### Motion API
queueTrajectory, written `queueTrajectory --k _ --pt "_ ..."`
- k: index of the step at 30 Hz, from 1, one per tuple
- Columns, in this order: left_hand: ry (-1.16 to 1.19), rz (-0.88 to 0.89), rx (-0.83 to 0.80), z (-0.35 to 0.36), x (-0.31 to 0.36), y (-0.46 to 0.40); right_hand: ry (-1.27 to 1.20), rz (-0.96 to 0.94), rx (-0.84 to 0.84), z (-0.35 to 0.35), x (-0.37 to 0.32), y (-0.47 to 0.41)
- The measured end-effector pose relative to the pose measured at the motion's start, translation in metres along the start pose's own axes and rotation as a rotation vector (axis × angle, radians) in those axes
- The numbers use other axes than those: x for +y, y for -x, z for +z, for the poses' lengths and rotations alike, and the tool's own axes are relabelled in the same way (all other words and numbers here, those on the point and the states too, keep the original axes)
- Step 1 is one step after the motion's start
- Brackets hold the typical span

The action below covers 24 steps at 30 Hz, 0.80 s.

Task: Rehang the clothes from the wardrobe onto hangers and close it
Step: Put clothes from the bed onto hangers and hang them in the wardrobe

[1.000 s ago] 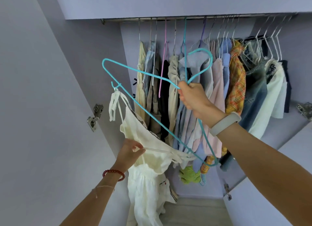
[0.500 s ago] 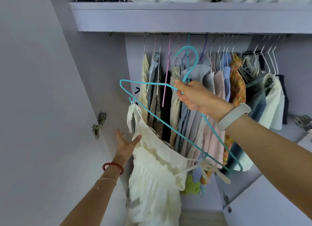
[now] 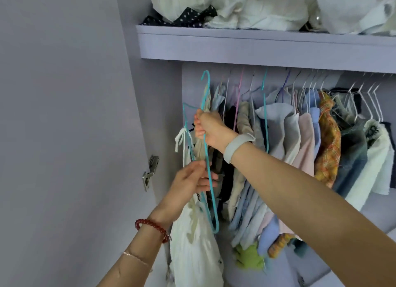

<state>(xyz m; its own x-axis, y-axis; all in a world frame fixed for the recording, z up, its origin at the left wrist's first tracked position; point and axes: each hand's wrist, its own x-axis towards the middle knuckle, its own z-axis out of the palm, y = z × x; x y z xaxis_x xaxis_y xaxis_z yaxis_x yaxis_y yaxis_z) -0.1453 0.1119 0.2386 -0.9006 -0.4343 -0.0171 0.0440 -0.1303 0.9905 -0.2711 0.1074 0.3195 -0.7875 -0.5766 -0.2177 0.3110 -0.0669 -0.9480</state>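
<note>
Far left is just the open door (image 3: pixel 64 137), plain lilac, with a metal hinge (image 3: pixel 150 172) where it meets the wardrobe side.

Next over, the left hand (image 3: pixel 189 183) is up at about mid-height with a red bead bracelet (image 3: pixel 153 229) on the wrist. The fingers sit around the lower stretch of the teal hanger (image 3: pixel 206 156) and the top of the white dress (image 3: pixel 192 254), but I honestly can't tell if it's pinching the wire or the cloth or just touching, the fingers are blurry there.

The dress is on that hanger, 1 tied strap (image 3: pixel 180 137) looped over the left shoulder of the wire, and the rest hangs down in front of the left end of the row. The hanger is seen almost edge-on, hook pointing up, just under the shelf (image 3: pixel 257 47) and left of the other hooks. The rail is hidden behind the shelf lip, so I can't see whether the hook is on it.

The right hand (image 3: pixel 209 126) has its fingers curled tight around the hanger neck just under the hook, a pale wristband (image 3: pixel 234 146) on that wrist.

To the right of that is the packed row of clothes (image 3: pixel 300 147): beige, black, light blue, pink, an orange plaid shirt (image 3: pixel 326 141), denim, then white stuff at the far end, mostly on white wire hangers plus a pink, a teal and a purple one.

On top of the shelf sits a pile of white fabric (image 3: pixel 267 6) with a dark polka-dot piece (image 3: pixel 188 16) at its left.
</note>
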Motion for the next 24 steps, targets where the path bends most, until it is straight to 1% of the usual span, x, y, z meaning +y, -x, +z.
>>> queueTrajectory --k 1,2,3,5,7,8,10,11,12,13,15,16,17,18,20,21,24 --pt "0.013 -0.034 -0.046 -0.004 -0.003 0.004 -0.001 0.001 0.011 0.005 0.005 -0.007" --pt "0.013 -0.048 -0.05 -0.009 -0.006 0.005 -0.003 0.006 0.023 0.009 0.01 -0.014" --pt "0.014 -0.048 0.0 -0.013 -0.009 0.004 -0.021 0.016 0.027 0.014 0.014 -0.02" --pt "-0.007 -0.013 0.221 -0.024 -0.013 -0.003 -0.123 0.052 0.01 0.025 0.02 -0.03" --pt "-0.11 0.069 0.452 -0.034 -0.015 -0.014 -0.21 0.076 -0.02 0.036 0.021 -0.037" --pt "-0.178 0.121 0.523 -0.038 -0.016 -0.02 -0.209 0.068 -0.025 0.041 0.021 -0.041" --pt "-0.303 0.181 0.591 -0.048 -0.015 -0.032 -0.108 0.01 -0.036 0.044 0.022 -0.049" --pt "-0.347 0.188 0.615 -0.052 -0.014 -0.039 -0.011 -0.045 -0.043 0.042 0.023 -0.052" --pt "-0.368 0.192 0.632 -0.055 -0.013 -0.045 0.137 -0.127 -0.035 0.037 0.024 -0.055" --pt "-0.376 0.202 0.647 -0.057 -0.011 -0.051 0.345 -0.244 -0.001 0.029 0.027 -0.059" --pt "-0.406 0.221 0.671 -0.059 -0.006 -0.064 0.908 -0.539 0.134 0.004 0.035 -0.073" --pt "-0.433 0.22 0.678 -0.058 -0.003 -0.071 1.185 -0.643 0.177 -0.01 0.038 -0.081" --pt "-0.459 0.215 0.68 -0.058 0.0 -0.079 1.421 -0.688 0.173 -0.023 0.04 -0.089" --pt "-0.481 0.21 0.68 -0.057 0.005 -0.086 1.613 -0.675 0.134 -0.035 0.041 -0.097" --pt "-0.511 0.211 0.677 -0.054 0.014 -0.102 1.878 -0.589 0.086 -0.051 0.042 -0.113" --pt "-0.518 0.217 0.679 -0.053 0.018 -0.11 1.943 -0.565 0.094 -0.057 0.042 -0.119" --pt "-0.527 0.233 0.684 -0.045 0.029 -0.133 2.005 -0.562 0.19 -0.074 0.046 -0.125"
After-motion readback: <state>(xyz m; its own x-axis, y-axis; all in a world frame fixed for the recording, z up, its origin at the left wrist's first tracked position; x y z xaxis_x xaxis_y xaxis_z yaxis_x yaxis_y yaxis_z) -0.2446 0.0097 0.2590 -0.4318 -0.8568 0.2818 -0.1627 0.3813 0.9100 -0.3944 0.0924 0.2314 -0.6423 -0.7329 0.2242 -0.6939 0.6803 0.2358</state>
